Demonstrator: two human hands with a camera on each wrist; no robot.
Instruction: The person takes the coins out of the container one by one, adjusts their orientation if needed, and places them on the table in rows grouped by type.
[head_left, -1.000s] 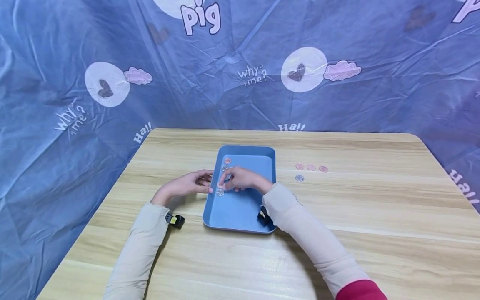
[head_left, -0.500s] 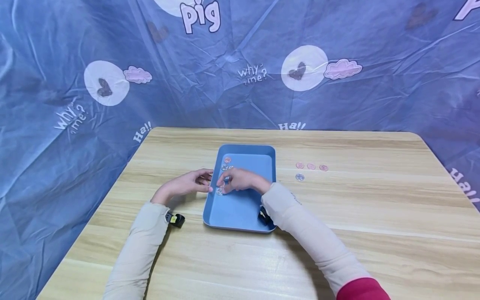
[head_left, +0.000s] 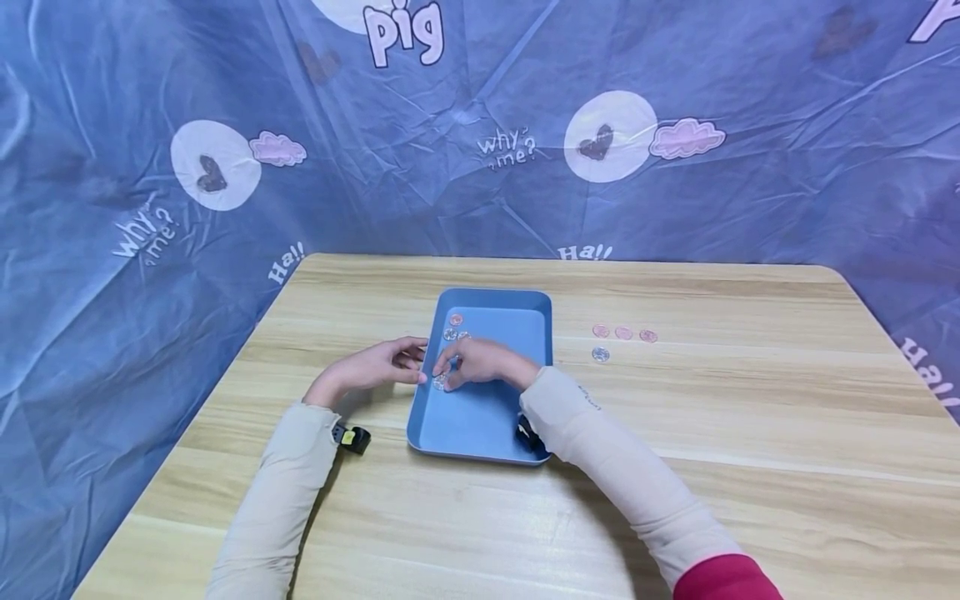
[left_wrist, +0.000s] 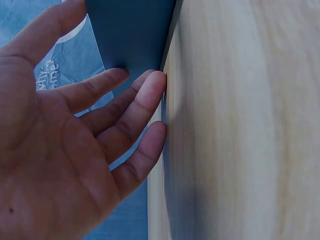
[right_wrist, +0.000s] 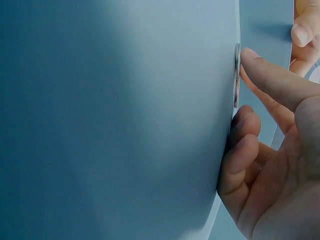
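The blue tray (head_left: 476, 433) stands mid-table with small coins along its left side. Inside it, my right hand (head_left: 487, 360) has its thumb and index finger extended down at the coins. A silver coin (head_left: 439, 383) shows by the thumb. In the right wrist view the thumb tip is right at a silver coin (right_wrist: 237, 56), with a copper-coloured coin (right_wrist: 236, 94) beside it, and the other fingers bend against the tray floor. My left hand (head_left: 375, 365) lies outside the left wall, fingers relaxed; in the left wrist view its fingertips (left_wrist: 120, 74) are at the tray's side.
A copper-coloured coin (head_left: 456, 320) and two silver coins, one at the left (head_left: 450, 334), lie farther back in the tray. Right of the tray, three copper-coloured coins (head_left: 624, 332) form a row on the wooden table (head_left: 750, 375), with one silver coin (head_left: 601, 355) below them.
My right thumb and index finger have spread apart and the hand has shifted slightly at the near coins. The left hand and the coins on the table stay as they were.
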